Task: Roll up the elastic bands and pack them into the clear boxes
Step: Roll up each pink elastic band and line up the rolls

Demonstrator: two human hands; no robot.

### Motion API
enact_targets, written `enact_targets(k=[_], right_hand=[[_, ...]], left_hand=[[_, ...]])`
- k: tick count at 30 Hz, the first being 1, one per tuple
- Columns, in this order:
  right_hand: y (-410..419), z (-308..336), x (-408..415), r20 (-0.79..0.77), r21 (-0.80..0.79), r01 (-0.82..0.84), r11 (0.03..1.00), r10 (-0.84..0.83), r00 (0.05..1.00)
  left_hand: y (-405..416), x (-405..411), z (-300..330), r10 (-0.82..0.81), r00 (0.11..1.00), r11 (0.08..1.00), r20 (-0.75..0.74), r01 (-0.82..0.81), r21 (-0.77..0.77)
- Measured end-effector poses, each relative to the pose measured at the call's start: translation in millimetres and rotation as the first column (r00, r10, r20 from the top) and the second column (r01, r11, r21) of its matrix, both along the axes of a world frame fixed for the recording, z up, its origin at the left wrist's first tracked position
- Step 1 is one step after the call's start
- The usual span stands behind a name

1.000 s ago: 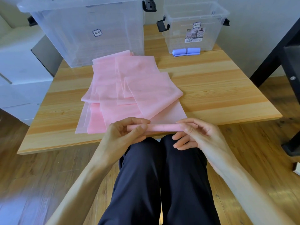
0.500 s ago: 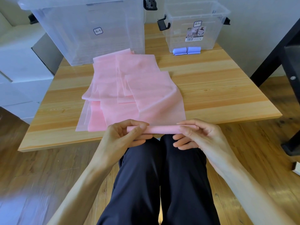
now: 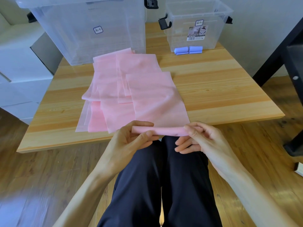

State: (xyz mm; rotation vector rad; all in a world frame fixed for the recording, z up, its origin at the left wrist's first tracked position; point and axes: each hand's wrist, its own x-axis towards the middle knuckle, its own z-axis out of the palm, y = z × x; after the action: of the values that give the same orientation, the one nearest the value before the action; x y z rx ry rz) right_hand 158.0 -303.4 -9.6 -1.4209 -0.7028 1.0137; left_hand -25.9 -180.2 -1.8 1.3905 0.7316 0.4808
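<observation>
The rolled end of a pink elastic band point(image 3: 167, 130) is pinched at the counter's point(image 3: 221, 95) near edge by the left hand point(image 3: 131, 140) and right hand point(image 3: 200, 138); its unrolled length lies over the pink stack point(image 3: 111, 89). Two clear boxes point(image 3: 195, 17) stand far.

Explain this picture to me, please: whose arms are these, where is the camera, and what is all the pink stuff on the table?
There is no machine here. A person wears a camera on the head, looking down at their own two bare hands and their lap in dark trousers.

On the wooden table lies a pile of pink elastic bands, spread flat and overlapping. The nearest band's end is rolled into a pink roll at the table's near edge. The left hand pinches its left end, the right hand its right end.

At the back stand a large clear box and a small clear box. Two blue rolls show at the small box's base; whether inside or in front, I cannot tell.
</observation>
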Motion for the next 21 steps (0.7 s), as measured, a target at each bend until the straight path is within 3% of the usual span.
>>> enact_targets(k=[11,15,21], right_hand=[[-0.7,-3.1,-2.9,0.025,-0.001,-0.062,0.998,0.062,0.998],[0.0,-5.5,-4.7,0.019,0.020,-0.006,1.000,0.006,1.000],[-1.5,-4.5,-2.9,0.061,-0.006,-0.011,1.000,0.012,0.998]], left_hand=[[-5.1,-0.1,-3.8,0.082,0.996,0.996,0.041,-0.080,-0.040],[-6.9,-0.5,-5.4,0.128,0.989,0.989,0.075,-0.122,-0.086],[-3.9,-7.1,-2.4,0.055,0.998,0.996,0.038,-0.053,-0.074]])
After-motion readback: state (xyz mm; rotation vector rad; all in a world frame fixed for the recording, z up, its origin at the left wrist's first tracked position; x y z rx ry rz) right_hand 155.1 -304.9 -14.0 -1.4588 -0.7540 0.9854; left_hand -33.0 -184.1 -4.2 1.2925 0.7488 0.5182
